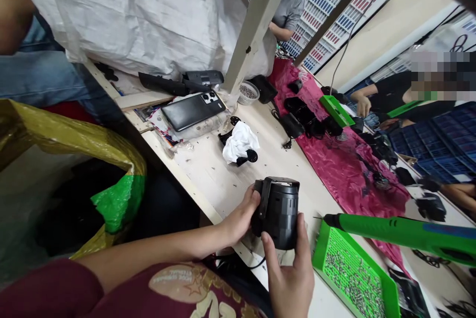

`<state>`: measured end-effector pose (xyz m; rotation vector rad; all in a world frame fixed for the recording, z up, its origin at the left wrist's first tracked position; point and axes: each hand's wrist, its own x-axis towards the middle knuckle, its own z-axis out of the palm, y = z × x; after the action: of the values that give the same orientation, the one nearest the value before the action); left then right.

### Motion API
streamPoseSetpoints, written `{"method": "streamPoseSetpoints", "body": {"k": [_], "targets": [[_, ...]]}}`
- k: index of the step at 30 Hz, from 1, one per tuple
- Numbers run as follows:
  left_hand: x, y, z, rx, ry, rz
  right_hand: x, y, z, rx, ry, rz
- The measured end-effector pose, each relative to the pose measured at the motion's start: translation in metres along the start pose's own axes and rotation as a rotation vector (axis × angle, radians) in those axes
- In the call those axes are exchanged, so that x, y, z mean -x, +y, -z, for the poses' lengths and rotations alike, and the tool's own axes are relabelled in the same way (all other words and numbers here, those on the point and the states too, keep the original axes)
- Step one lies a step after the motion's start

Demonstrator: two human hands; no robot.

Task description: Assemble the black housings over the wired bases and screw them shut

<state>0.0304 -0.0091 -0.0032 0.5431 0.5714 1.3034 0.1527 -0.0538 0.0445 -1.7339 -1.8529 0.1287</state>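
Black device (279, 213), underside hidden, fingertips partly concealed

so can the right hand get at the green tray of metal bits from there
Probably yes: the tray sits close beside the right hand, its near side uncovered. But that hand is on the black housing, and the green screwdriver overhangs the tray's far end.

Green tray (391, 292), green tool (401, 233) cut by edges.

Both hands (270, 248) face inward, apart, the left wrist seemingly bent.
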Motion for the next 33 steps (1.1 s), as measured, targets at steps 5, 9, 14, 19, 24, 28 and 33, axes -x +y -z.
{"method": "streamPoseSetpoints", "body": {"k": [5,9,14,19,24,28,33], "targets": [[-0.001,-0.001,-0.001,0.060,0.037,-0.003,0.002,0.004,-0.005,-0.070,-0.049,-0.068],[-0.002,0.000,-0.003,0.097,0.046,0.012,0.001,0.008,-0.008,-0.125,-0.086,-0.145],[-0.001,0.006,-0.005,0.123,0.030,0.037,-0.002,0.010,-0.008,-0.168,-0.160,-0.200],[0.002,0.016,-0.005,0.075,-0.023,0.088,-0.004,0.015,-0.004,-0.169,-0.237,-0.229],[0.003,0.023,-0.005,-0.061,-0.074,0.099,-0.007,0.034,-0.002,-0.267,-0.304,-0.183],[0.003,0.023,-0.008,-0.196,-0.122,0.054,-0.007,0.034,0.000,-0.374,-0.335,-0.201],[0.001,0.018,-0.008,-0.177,-0.127,0.009,-0.007,0.022,0.005,-0.407,-0.343,-0.236]]}}
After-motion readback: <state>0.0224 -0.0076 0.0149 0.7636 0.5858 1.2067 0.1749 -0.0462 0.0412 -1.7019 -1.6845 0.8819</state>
